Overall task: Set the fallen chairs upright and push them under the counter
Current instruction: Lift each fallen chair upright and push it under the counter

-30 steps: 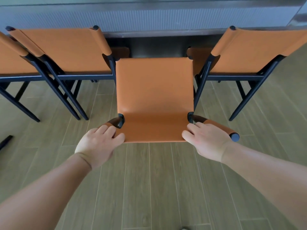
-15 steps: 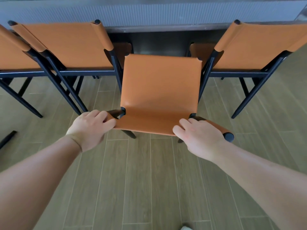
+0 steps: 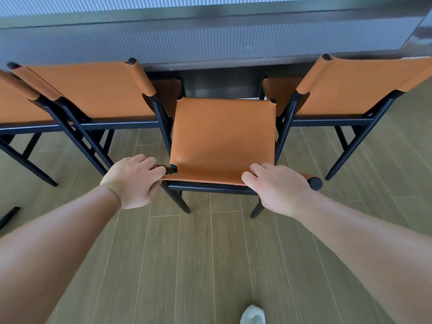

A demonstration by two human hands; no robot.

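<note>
An orange leather chair (image 3: 222,139) with a black frame stands upright in front of me, between two other chairs. My left hand (image 3: 134,180) grips the left end of its backrest top, fingers curled over the rail. My right hand (image 3: 278,188) grips the right end of the backrest, next to the black round end cap. The seat's front edge reaches the dark counter (image 3: 210,38). Both back legs show below the seat on the wooden floor.
An upright orange chair (image 3: 93,90) stands to the left, another (image 3: 362,87) to the right, both tucked at the counter. A third chair's back (image 3: 14,99) shows at the far left. A black leg tip (image 3: 9,215) lies at the left edge. My shoe (image 3: 252,315) is below.
The chair has tilted up from leaning back onto its legs and slid forward toward the counter. Both hands stayed on the backrest and moved with it.
</note>
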